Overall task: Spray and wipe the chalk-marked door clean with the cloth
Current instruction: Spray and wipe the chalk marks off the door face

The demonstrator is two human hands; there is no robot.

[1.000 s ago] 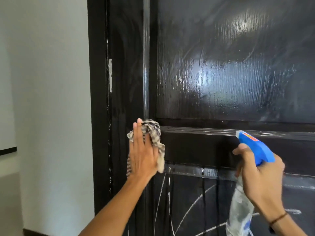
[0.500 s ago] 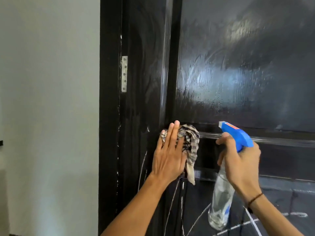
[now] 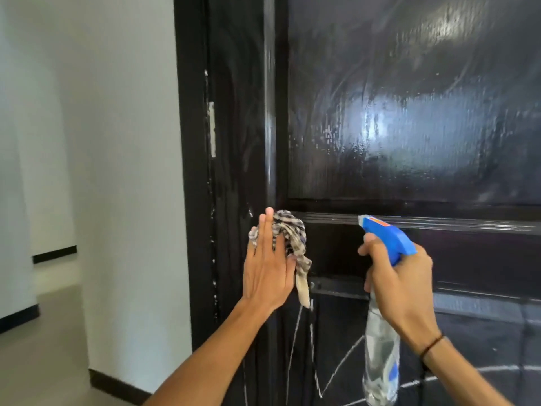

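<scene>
A black panelled door (image 3: pixel 409 112) fills the view, its upper panel wet and streaked. White chalk lines (image 3: pixel 330 373) cross the lower panel. My left hand (image 3: pixel 268 271) presses a crumpled checked cloth (image 3: pixel 292 232) flat against the door's left stile, fingers straight, at the height of the middle rail. To its right, my right hand (image 3: pixel 401 279) grips the neck of a clear spray bottle (image 3: pixel 380 353) with a blue trigger head (image 3: pixel 386 235); the nozzle points left and up, close to the door.
The black door frame (image 3: pixel 190 171) with a white hinge plate (image 3: pixel 212 130) stands left of the door. A white wall (image 3: pixel 117 171) with a black skirting board (image 3: pixel 117 385) and a pale floor (image 3: pixel 44 361) lie further left.
The left hand with the cloth has stayed near the stile at the middle rail. The spray bottle has moved closer to the cloth. The camera's view has shifted.
</scene>
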